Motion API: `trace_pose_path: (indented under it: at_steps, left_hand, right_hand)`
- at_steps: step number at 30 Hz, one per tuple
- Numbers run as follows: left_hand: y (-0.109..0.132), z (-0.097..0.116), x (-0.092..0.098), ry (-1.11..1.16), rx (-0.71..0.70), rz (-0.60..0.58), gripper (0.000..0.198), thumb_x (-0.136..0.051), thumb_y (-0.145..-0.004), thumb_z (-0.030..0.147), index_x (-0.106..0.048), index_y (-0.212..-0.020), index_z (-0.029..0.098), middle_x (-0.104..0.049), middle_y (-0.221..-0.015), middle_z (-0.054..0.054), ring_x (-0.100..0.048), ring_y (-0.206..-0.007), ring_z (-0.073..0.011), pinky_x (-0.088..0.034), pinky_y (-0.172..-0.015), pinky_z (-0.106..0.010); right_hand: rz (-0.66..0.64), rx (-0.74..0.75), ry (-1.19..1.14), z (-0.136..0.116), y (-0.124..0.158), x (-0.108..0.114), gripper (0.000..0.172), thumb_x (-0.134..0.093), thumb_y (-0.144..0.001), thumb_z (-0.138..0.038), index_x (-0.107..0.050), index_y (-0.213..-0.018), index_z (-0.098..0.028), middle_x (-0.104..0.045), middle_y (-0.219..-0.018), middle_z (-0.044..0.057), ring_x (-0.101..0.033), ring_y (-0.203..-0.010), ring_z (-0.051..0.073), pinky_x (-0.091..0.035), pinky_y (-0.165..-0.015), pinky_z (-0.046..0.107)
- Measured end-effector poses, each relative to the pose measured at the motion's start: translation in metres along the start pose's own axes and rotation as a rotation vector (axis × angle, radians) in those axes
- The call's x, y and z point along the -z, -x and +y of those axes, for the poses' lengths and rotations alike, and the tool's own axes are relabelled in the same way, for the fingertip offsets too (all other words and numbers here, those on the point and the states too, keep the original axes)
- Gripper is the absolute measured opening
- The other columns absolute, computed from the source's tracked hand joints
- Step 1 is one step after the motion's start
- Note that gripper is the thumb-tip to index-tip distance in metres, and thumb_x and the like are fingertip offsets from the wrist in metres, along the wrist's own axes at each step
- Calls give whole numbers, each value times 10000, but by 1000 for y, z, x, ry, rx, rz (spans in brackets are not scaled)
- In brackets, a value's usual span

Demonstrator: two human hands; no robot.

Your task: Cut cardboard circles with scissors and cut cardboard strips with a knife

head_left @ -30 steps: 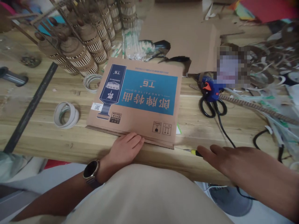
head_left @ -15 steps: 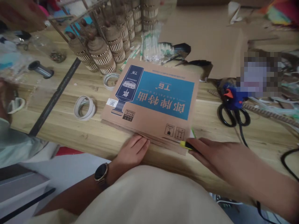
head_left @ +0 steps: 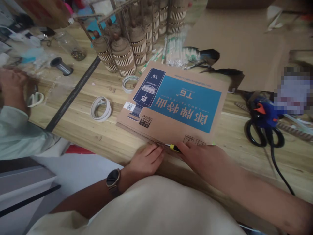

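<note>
A flat cardboard panel with a blue printed label lies on the wooden table in front of me. My left hand rests flat on the table, fingertips pressing the panel's near edge. My right hand grips a yellow-and-black utility knife, whose tip lies along that same near edge, just right of my left fingertips. A watch sits on my left wrist.
Two tape rolls lie left of the panel, beside a long black ruler. Woven spools stand at the back. Black scissors and a blue glue gun with a cord lie right. Another person's hand works at far left.
My right hand has slid the knife leftward along the panel's near edge, toward my left hand. My left hand stays pressed on the edge. The camera has panned left.
</note>
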State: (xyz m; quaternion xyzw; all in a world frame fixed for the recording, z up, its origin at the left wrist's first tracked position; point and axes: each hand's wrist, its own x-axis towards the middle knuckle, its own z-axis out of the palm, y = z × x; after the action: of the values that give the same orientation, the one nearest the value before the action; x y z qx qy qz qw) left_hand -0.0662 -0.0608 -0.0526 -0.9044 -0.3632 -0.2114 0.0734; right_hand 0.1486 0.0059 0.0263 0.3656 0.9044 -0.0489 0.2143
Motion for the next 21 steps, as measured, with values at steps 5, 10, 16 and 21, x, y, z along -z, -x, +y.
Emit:
trace_pose_path:
  at_steps: [5,10,16,21]
  left_hand:
    - [-2,-2,-3,-9,-14,30,251,-463,-986,69,-654,-1143,27,-765,-1050,-153,-698,-1034,-219,-600,-920,-352]
    - [-6,-2,-2,4,-6,68,226,-474,-986,68,-661,-1108,36,-772,-994,-133,-714,-973,-205,-611,-872,-332]
    - [-8,-3,-2,15,19,86,221,-474,-994,81,-667,-1098,51,-773,-979,-118,-709,-970,-197,-605,-885,-325]
    - [-7,-4,-1,-7,23,71,249,-447,-1013,106,-685,-1085,84,-772,-995,-89,-693,-996,-186,-580,-926,-307]
  right_hand:
    - [-160,-44,11,-10,-6,20,365,-492,-854,54,-656,-1064,-196,-747,-855,86,-754,-723,259,-327,-453,267]
    - [-192,-40,-28,-14,-9,31,375,-482,-833,81,-664,-1047,-168,-755,-875,119,-771,-756,287,-483,-496,272]
    - [-260,-20,-65,-12,-11,42,381,-527,-812,90,-664,-1087,-136,-764,-930,155,-775,-808,317,-563,-574,329]
    - [-219,-57,-98,-7,-3,38,361,-523,-816,72,-686,-1045,-154,-770,-886,137,-780,-791,309,-545,-550,308]
